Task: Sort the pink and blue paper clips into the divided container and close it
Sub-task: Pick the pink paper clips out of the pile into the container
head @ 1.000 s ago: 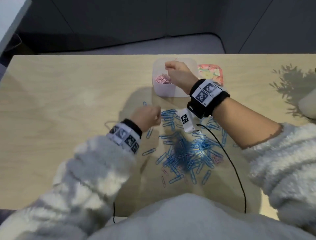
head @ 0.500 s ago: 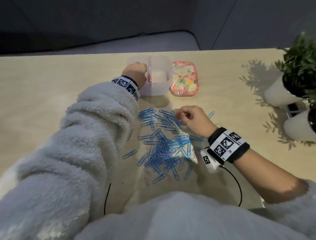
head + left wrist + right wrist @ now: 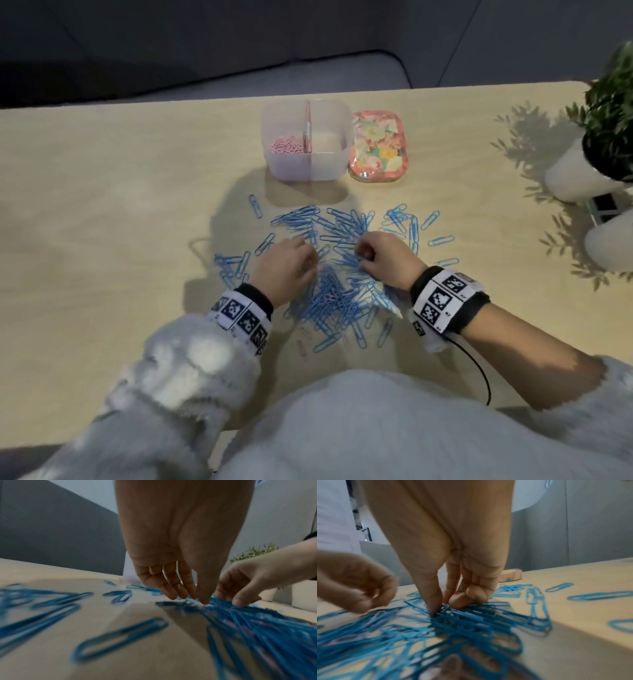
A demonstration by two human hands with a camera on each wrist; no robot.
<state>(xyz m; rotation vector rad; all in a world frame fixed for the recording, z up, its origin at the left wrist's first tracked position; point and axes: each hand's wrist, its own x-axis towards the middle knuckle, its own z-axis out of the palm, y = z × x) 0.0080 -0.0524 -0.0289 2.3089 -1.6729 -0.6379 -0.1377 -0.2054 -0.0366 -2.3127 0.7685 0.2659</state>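
Note:
A clear divided container (image 3: 337,164) stands open at the back of the table. Pink paper clips (image 3: 286,145) lie in its left half; its right half looks empty. Blue paper clips (image 3: 337,298) are heaped and scattered in front of it, with a few pink ones (image 3: 301,346) among them. My left hand (image 3: 286,265) (image 3: 197,599) points down at the heap's left side, thumb and fingertips touching the clips; blur hides any pinch. My right hand (image 3: 380,255) (image 3: 440,607) pinches blue clips in the heap between thumb and forefinger, other fingers curled.
The floral lid (image 3: 376,145) lies flat just right of the container. Two white plant pots (image 3: 579,174) stand at the table's right edge. A black cable (image 3: 476,366) runs from my right wrist toward my body. Loose blue clips (image 3: 440,240) spread toward the right.
My left hand has come back from the container's left half to the heap. My right hand stays at the heap, now nearer its middle. The camera has tilted down.

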